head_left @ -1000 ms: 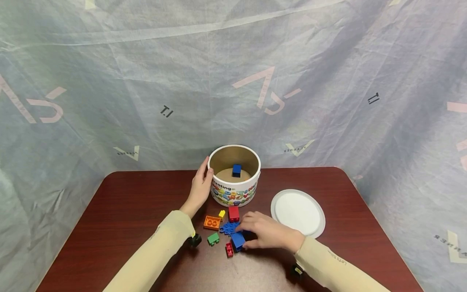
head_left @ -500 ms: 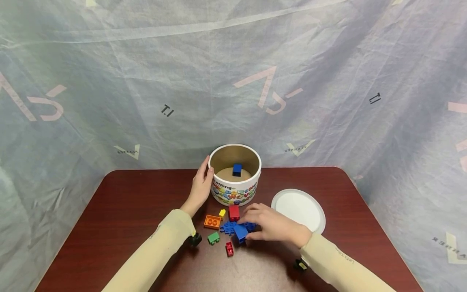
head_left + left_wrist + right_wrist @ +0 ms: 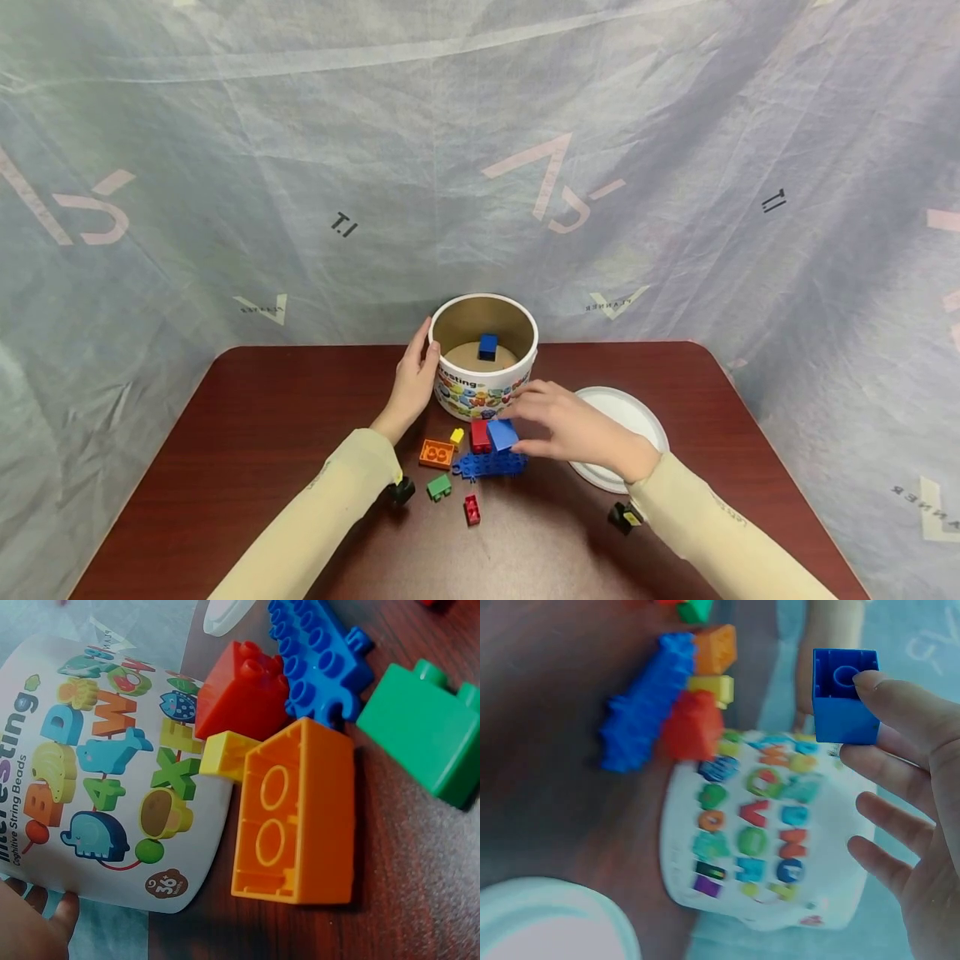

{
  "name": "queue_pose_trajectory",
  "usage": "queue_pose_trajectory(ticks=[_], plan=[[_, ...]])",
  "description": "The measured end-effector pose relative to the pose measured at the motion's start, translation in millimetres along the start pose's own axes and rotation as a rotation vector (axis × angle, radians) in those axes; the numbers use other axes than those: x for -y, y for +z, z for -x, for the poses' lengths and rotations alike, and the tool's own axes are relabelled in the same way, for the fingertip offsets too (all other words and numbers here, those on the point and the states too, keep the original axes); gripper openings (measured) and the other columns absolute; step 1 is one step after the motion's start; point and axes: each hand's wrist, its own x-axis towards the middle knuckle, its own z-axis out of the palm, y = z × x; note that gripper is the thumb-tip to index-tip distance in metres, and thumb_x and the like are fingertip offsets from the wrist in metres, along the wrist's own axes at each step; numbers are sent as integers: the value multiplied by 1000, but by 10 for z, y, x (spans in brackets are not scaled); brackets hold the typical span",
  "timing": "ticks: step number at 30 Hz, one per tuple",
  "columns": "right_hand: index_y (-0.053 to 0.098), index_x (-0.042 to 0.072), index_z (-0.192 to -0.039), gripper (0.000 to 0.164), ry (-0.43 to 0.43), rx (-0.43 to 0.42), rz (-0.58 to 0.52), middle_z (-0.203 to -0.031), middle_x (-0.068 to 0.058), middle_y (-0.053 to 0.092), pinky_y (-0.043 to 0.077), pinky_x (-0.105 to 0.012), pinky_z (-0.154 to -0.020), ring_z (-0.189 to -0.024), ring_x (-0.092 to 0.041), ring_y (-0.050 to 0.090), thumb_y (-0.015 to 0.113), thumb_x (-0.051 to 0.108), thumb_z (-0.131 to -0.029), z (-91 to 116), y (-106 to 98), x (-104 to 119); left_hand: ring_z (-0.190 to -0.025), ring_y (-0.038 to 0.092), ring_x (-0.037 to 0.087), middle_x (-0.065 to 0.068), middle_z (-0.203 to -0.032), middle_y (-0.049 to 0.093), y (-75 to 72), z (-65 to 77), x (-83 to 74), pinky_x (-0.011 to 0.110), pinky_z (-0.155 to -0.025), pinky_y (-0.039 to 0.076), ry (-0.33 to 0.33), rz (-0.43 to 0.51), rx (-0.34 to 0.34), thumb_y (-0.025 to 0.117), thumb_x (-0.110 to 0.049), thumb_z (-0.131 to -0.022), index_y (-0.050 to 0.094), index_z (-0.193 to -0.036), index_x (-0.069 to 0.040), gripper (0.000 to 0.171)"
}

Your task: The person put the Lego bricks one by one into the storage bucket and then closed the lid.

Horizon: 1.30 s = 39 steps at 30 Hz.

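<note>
Pinching blue block between thumb and fingers of right grip, above surface, near bucket. Touching bucket, toward surface's far edge, with extended fingers of left grip.

In the head view, just below the frame's centre, the white cylindrical bucket with printed letters gave free way from above through its round mouth, while its wall, the red plastic block before it and the left hand beside it obstructed lower approaches.
</note>
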Motion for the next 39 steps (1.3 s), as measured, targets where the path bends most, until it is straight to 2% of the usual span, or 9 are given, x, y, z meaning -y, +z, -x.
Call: queue_pose_trajectory(ticks=[10, 18, 28, 34, 39], plan=[[74, 11, -126, 45, 36, -63, 20, -120, -2, 73, 52, -47, -101, -120, -27, 60, 87, 29, -86, -195, -382, -120, -146, 43, 36, 12, -169, 30, -5, 1, -29, 57, -114, 41, 0, -4, -7, 45, -23, -113, 28, -166, -14, 57], [73, 7, -128, 46, 82, -79, 2, -122, -4, 73, 50, -49, -104, -123, -30, 59, 86, 26, -88, -351, -553, -248, -152, 36, 35, 13, -169, 30, 9, -15, -48, 58, -116, 39, 12, -6, -6, 45, -23, -113, 28, -166, -12, 57], [72, 5, -129, 44, 167, -93, 17, -118, -10, 72, 51, -47, -101, -118, -30, 59, 83, 26, -91, -513, -600, -462, -148, 40, 37, 14, -169, 30, 16, -14, -19, 58, -114, 41, 11, -12, -6, 44, -24, -113, 28, -166, -13, 57], [70, 5, -131, 46, 219, -49, 35, -118, -10, 72, 51, -48, -102, -118, -29, 59, 80, 30, -94, -621, -586, -541, -147, 43, 37, 14, -169, 30, 14, -11, -9, 58, -113, 42, 7, -21, -4, 44, -24, -113, 28, -166, -14, 57], [70, 4, -132, 44, 229, -28, 52, -119, -11, 72, 50, -48, -103, -119, -31, 59, 78, 28, -96, -707, -521, -620, -148, 40, 36, 13, -169, 29, 15, -12, 1, 58, -114, 40, 6, -17, -6, 44, -25, -113, 27, -166, -15, 57]])
